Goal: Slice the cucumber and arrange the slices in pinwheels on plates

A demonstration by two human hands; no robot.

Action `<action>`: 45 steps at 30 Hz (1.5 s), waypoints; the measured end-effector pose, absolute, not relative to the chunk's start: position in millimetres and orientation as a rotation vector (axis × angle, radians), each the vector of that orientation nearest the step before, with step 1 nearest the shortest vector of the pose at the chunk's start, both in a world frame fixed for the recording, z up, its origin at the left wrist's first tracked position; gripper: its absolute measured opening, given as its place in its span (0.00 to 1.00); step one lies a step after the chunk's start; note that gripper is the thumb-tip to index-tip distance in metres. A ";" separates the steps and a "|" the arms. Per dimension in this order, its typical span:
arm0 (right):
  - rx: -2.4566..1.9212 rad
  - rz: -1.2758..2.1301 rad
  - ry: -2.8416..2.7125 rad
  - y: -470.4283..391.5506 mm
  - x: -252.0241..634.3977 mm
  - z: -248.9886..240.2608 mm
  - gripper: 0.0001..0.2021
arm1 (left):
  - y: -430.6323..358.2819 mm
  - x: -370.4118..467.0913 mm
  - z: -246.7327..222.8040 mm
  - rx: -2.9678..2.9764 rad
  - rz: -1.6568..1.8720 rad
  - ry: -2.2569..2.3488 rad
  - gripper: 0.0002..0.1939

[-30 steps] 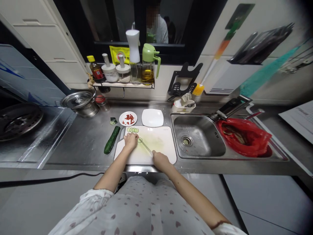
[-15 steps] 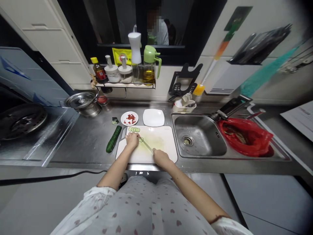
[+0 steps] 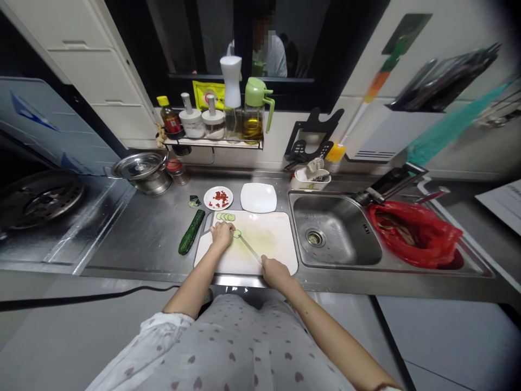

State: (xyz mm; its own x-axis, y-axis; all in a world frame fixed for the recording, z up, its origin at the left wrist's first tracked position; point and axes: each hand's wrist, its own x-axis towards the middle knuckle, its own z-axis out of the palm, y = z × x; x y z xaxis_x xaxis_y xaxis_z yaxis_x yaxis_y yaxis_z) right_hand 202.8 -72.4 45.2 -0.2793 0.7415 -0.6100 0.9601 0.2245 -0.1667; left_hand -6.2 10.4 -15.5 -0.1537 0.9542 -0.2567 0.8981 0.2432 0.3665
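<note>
My left hand (image 3: 222, 233) is closed over a piece of cucumber on the white cutting board (image 3: 277, 236); most of that piece is hidden under the fingers. My right hand (image 3: 277, 272) grips the handle of a knife (image 3: 249, 248). The blade points left and away from me, its far end at the pale green cucumber slice (image 3: 236, 234) beside my left fingertips. A row of several cucumber slices (image 3: 226, 216) lies overlapping along the board's back left edge. Left of the board rests a long, dark green cucumber (image 3: 191, 232).
Behind the board stand a plate of chopped red pieces (image 3: 208, 199) and a white plate (image 3: 258, 196). Cucumber scraps (image 3: 194, 201) lie left of them. The sink (image 3: 340, 258) adjoins on the right, with a red bag (image 3: 427, 239) beyond. A lidded pot (image 3: 146, 174) is at back left.
The whole view has shifted slightly. My right hand and the knife have drawn a little right and towards me, and more of the slice's face shows at the blade. My left hand keeps its place.
</note>
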 end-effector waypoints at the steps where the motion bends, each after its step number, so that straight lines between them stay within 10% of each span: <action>1: 1.570 -0.733 2.106 -72.5 203.1 44.9 0.15 | 10.4 -6.3 -15.8 1.690 0.179 2.094 0.10; 45: 1.472 -0.496 2.208 -40.1 183.6 70.8 0.19 | 9.5 -5.6 -15.1 1.695 0.165 2.121 0.12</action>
